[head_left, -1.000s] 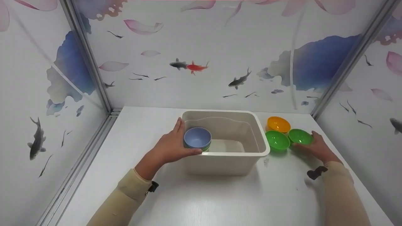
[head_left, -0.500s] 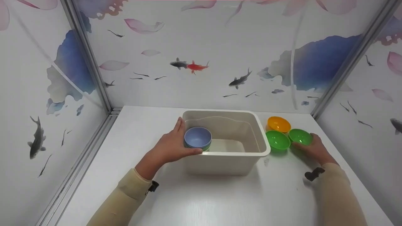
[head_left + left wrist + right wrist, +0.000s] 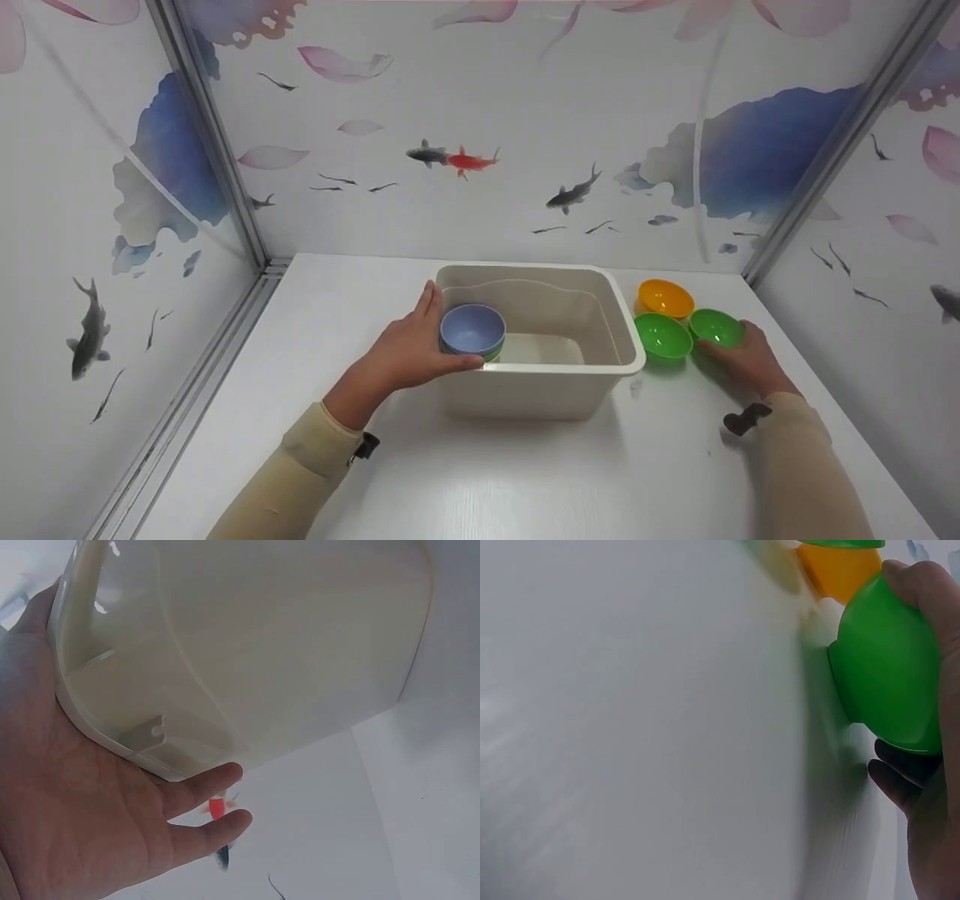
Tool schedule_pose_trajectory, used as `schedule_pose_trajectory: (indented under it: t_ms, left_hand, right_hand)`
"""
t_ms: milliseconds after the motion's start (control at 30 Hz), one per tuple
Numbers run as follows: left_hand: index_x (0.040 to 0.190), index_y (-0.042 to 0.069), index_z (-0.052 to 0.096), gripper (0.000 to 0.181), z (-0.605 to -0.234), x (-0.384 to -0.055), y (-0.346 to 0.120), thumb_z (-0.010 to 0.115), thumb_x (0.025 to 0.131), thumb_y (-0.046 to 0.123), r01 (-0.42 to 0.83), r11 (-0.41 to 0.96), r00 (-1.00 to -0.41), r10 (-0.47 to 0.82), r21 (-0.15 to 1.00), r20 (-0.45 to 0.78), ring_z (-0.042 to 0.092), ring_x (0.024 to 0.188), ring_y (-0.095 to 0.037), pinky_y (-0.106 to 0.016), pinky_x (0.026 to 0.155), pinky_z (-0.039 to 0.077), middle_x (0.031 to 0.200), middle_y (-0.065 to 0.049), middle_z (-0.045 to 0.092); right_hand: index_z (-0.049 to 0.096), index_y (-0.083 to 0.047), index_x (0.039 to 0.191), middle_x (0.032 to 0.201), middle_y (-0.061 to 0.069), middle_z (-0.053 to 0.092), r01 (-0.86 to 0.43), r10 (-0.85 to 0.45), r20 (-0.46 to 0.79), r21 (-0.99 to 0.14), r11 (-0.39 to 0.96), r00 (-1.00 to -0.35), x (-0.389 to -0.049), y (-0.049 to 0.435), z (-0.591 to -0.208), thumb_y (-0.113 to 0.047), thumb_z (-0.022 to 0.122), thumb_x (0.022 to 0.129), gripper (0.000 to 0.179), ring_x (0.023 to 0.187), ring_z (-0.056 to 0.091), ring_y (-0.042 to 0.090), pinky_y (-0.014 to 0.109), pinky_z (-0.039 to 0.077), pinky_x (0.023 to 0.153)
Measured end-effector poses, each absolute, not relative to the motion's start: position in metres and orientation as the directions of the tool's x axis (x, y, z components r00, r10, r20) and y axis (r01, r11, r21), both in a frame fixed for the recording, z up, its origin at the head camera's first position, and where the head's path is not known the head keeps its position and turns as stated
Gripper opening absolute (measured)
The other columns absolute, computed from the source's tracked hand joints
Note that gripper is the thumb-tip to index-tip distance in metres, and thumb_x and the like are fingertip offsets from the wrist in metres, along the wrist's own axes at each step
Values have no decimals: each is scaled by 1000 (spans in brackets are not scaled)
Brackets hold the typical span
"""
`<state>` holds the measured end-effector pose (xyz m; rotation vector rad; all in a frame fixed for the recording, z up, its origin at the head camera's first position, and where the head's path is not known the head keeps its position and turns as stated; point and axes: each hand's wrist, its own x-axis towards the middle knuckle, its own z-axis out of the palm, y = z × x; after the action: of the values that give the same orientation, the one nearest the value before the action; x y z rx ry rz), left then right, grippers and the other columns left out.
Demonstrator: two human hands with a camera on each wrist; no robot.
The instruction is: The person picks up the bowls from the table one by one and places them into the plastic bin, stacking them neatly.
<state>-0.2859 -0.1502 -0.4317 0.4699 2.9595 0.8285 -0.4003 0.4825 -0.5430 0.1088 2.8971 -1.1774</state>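
A cream plastic tub (image 3: 525, 390) stands on the white table. My left hand (image 3: 409, 349) lies against its near left corner, thumb along the front rim and fingers straight along the left side; the left wrist view shows the palm against the rim (image 3: 97, 736). Inside the tub, a blue bowl (image 3: 472, 328) tops a stack with green showing below. To the right of the tub, my right hand (image 3: 750, 360) grips a green bowl (image 3: 716, 328) between thumb and fingers. Its rounded outside (image 3: 889, 664) faces the right wrist camera.
A second green bowl (image 3: 662, 336) stands between the tub and the held bowl, with an orange bowl (image 3: 665, 298) behind it. Printed panels (image 3: 495, 217) with metal corner posts (image 3: 217, 142) enclose the table (image 3: 525, 480) at the back and sides.
My right hand has shifted slightly left and toward me along the green bowl's right side, and its forearm has swung left. The left hand, the tub and the bowls look the same.
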Motion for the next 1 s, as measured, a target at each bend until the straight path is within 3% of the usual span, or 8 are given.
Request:
schedule_pose_trajectory:
  t_ms: [300,1000]
  left_hand:
    - [177,3,5,145,-431,-288,-150,77,82,85,277,809,-954,294,519,50,44,156,-47,-63,124,38,185,-14,-3]
    - [177,2,4,145,-431,-285,-149,77,82,84,275,808,-955,291,521,52,43,156,-47,-64,124,37,185,-14,-2]
  right_hand:
    - [3,17,167,167,47,19,125,112,-66,-716,687,-992,-400,486,-537,-72,70,99,131,153,29,62,75,26,124]
    - [10,16,167,165,45,27,66,53,-41,-735,675,-998,-394,478,-516,-68,71,101,124,150,35,59,75,31,122]
